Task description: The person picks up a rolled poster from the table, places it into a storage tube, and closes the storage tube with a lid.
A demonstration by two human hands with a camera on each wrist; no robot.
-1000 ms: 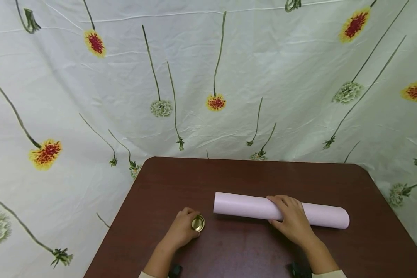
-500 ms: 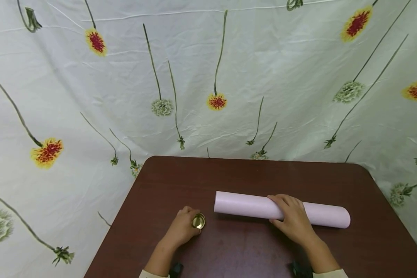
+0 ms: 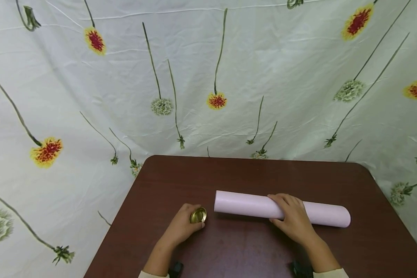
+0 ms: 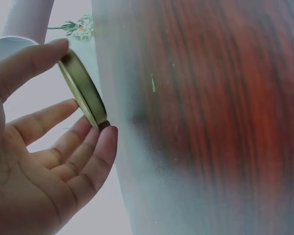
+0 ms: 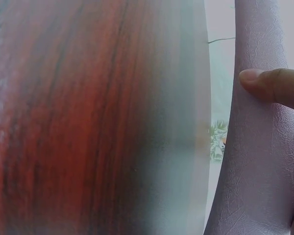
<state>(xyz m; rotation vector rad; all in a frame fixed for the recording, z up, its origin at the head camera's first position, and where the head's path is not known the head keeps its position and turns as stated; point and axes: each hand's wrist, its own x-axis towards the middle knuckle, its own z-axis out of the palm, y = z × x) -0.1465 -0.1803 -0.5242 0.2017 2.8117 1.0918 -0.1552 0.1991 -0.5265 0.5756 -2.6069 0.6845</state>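
Observation:
My left hand [image 3: 180, 227] holds a shallow, round gold lid [image 3: 199, 215] by its rim. The left wrist view shows the thumb at one edge of the gold lid [image 4: 84, 88] and fingertips at the opposite edge, with the lid tilted above the table. Over the middle of a long pale pink tube [image 3: 244, 203], my right hand [image 3: 293, 221] keeps its grip, fingers over the far side and thumb on the near side. Close up in the right wrist view, the pink tube [image 5: 255, 156] has a finely creased surface, and the thumb [image 5: 272, 87] presses against it.
Beneath both hands is a dark reddish-brown table [image 3: 250, 251] with rounded far corners. A white cloth [image 3: 281, 58] printed with flowers hangs behind it and along the sides. The tube's left end lies just right of the lid.
My left hand has moved slightly away from me and turned, tilting the gold lid. My right hand and the pink tube look unmoved.

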